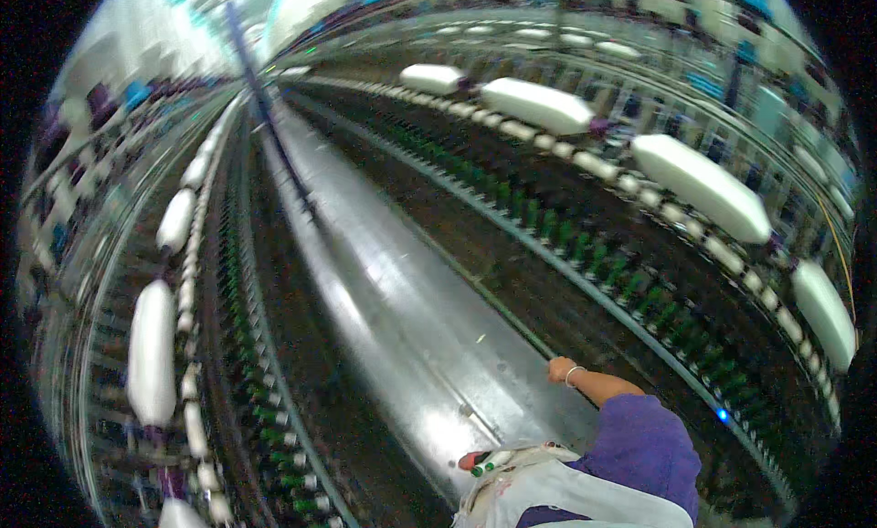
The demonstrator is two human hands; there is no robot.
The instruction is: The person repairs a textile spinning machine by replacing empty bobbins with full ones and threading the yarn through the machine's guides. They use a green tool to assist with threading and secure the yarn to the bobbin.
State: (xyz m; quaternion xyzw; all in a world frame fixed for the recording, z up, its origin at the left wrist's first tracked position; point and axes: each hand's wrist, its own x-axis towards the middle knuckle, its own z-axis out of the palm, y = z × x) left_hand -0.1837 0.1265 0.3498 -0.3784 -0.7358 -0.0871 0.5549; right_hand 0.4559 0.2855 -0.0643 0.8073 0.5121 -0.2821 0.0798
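My right hand (560, 370), with a pale bracelet at the wrist, reaches out from a purple sleeve (644, 446). Its fingers look curled closed at a thin greenish bar or edge (512, 316) running along the foot of the right-hand machine. Whether they grip that bar or something small is too blurred to tell. My left hand is out of sight. A whitish apron (548, 491) covers my front, with small green-and-white bobbin-like pieces (484, 468) at its edge beside a reddish thing I cannot make out.
Long spinning machines flank a shiny metal-looking aisle floor (402, 281). Rows of green bobbins (557, 227) stand on the right machine, more (274, 437) on the left. Fat white roving packages (703, 185) hang above; others (153, 354) hang left. A dark blue hose or pole (274, 135) comes down into the aisle.
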